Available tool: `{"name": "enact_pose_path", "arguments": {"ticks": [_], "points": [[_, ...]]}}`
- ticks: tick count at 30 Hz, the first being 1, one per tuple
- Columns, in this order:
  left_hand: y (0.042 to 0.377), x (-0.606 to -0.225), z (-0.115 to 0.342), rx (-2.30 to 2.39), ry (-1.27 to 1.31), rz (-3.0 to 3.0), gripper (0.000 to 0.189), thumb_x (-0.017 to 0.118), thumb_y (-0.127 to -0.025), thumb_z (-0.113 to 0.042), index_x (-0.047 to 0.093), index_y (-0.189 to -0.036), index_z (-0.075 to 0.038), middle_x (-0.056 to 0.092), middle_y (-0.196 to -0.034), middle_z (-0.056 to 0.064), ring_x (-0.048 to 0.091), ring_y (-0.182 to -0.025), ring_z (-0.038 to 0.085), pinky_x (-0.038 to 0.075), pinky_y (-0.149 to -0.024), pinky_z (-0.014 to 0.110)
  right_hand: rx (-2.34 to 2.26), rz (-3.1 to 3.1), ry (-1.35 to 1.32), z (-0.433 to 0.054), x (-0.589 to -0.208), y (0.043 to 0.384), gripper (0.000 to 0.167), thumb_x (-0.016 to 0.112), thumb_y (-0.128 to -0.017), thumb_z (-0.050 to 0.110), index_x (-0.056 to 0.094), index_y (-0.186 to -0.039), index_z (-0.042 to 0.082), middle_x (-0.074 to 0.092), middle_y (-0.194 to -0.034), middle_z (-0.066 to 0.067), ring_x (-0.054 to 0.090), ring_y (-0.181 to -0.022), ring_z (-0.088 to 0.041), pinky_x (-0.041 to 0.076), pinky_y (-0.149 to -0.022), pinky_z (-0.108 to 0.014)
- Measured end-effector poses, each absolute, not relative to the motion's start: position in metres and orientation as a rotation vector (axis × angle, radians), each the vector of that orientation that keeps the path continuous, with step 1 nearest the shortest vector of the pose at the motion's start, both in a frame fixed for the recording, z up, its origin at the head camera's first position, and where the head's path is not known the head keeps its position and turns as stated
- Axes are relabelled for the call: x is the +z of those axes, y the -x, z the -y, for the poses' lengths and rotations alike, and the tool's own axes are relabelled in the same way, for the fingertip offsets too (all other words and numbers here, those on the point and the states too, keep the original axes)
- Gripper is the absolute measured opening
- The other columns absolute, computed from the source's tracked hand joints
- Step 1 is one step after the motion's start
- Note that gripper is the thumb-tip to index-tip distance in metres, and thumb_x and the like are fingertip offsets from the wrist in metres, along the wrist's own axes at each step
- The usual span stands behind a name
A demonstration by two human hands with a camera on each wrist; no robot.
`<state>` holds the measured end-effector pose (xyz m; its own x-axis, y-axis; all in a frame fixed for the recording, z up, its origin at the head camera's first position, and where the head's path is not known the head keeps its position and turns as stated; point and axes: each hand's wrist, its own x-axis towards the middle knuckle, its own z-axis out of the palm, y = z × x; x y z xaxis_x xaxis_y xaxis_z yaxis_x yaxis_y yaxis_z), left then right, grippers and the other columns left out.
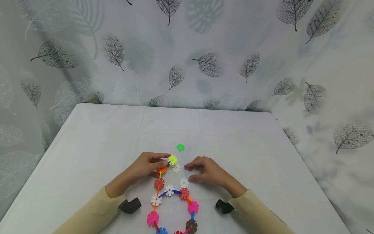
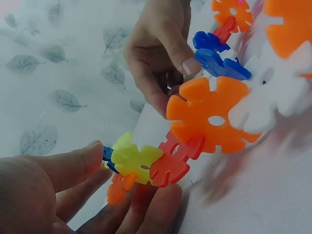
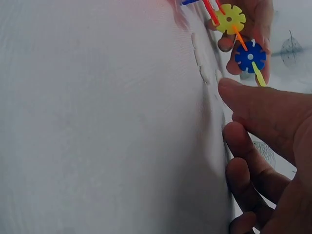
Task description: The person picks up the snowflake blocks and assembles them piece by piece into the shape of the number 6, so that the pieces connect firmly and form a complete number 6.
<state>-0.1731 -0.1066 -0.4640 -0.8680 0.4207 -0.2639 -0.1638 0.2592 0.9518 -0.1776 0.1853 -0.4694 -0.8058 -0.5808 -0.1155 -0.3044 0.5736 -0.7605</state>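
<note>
My left hand (image 1: 149, 165) pinches the upper end of a chain of notched plastic interlocking discs, beside a yellow disc (image 1: 172, 160). In the left wrist view its thumb and fingers hold a blue disc (image 2: 108, 158) joined to yellow and red discs (image 2: 176, 161). Down the table the chain forms a loop of white, red, pink (image 1: 193, 206), brown and blue discs; the near part is cut off by the frame. My right hand (image 1: 208, 171) hovers at the right with bent, loose fingers and nothing between them. A white disc (image 1: 184, 183) lies near its thumb.
A single green disc (image 1: 180, 147) lies beyond the hands, and another white disc (image 1: 176, 168) sits just below the yellow one. The white-covered table (image 1: 233, 139) meets a leaf-patterned curtain (image 1: 187, 48) at the back. Dark wrist devices (image 1: 130, 205) show at both sleeves.
</note>
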Motion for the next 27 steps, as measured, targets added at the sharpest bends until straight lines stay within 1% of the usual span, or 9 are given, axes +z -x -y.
{"name": "enact_pose_path", "arguments": {"ticks": [4,9,13,18,22,25,27], "points": [[0.174,-0.464,0.108,1.658,-0.219,-2.049,0.045,0.071,-0.097,-0.023,0.063,-0.138,-0.006,0.069,-0.122,0.012,0.064,-0.093,0.021,0.06,-0.072,0.037,-1.077,-2.421,0.775,-0.182,-0.47,0.177,0.039,0.089,-0.079,0.025,0.078,-0.116,0.023,0.068,-0.106,0.015,0.058,-0.103,-0.007,0.047,-0.093,-0.036],[0.174,-0.465,0.108,1.666,-0.202,-2.029,0.045,0.071,-0.097,-0.023,0.063,-0.138,-0.006,0.07,-0.12,0.011,0.064,-0.092,0.021,0.06,-0.072,0.038,-1.008,-2.459,0.813,-0.178,-0.469,0.173,0.033,0.09,-0.078,0.031,0.079,-0.109,0.027,0.064,-0.103,0.017,0.054,-0.103,-0.008,0.045,-0.091,-0.036],[0.174,-0.465,0.109,1.671,-0.213,-2.017,0.046,0.071,-0.097,-0.023,0.062,-0.138,-0.006,0.07,-0.119,0.011,0.064,-0.091,0.022,0.061,-0.072,0.039,-0.948,-2.5,0.844,-0.175,-0.468,0.173,0.026,0.087,-0.081,0.031,0.08,-0.106,0.029,0.062,-0.101,0.019,0.053,-0.102,-0.007,0.045,-0.088,-0.035],[0.174,-0.465,0.109,1.677,-0.22,-2.006,0.047,0.071,-0.097,-0.025,0.062,-0.138,-0.005,0.07,-0.12,0.012,0.064,-0.09,0.022,0.061,-0.072,0.038,-0.939,-2.491,0.831,-0.173,-0.466,0.175,0.022,0.084,-0.085,0.023,0.078,-0.107,0.024,0.064,-0.099,0.019,0.056,-0.1,-0.006,0.048,-0.089,-0.032],[0.173,-0.465,0.109,1.678,-0.22,-1.991,0.048,0.072,-0.096,-0.025,0.062,-0.139,-0.005,0.07,-0.121,0.013,0.064,-0.09,0.021,0.061,-0.072,0.038,-0.961,-2.513,0.776,-0.171,-0.466,0.177,0.023,0.084,-0.085,0.02,0.074,-0.105,0.021,0.065,-0.097,0.015,0.058,-0.091,-0.008,0.051,-0.082,-0.029],[0.172,-0.466,0.108,1.68,-0.205,-1.981,0.049,0.073,-0.095,-0.026,0.062,-0.139,-0.006,0.07,-0.119,0.013,0.064,-0.088,0.021,0.06,-0.072,0.037,-1.005,-2.565,0.703,-0.169,-0.467,0.178,0.023,0.085,-0.084,0.019,0.07,-0.101,0.02,0.063,-0.091,0.011,0.058,-0.082,-0.011,0.051,-0.073,-0.027],[0.172,-0.466,0.108,1.681,-0.2,-1.976,0.049,0.073,-0.095,-0.026,0.062,-0.139,-0.005,0.071,-0.118,0.013,0.063,-0.085,0.021,0.06,-0.071,0.036,-1.049,-2.599,0.642,-0.168,-0.468,0.179,0.022,0.085,-0.084,0.019,0.07,-0.1,0.019,0.063,-0.087,0.01,0.057,-0.079,-0.012,0.051,-0.071,-0.027]]}}
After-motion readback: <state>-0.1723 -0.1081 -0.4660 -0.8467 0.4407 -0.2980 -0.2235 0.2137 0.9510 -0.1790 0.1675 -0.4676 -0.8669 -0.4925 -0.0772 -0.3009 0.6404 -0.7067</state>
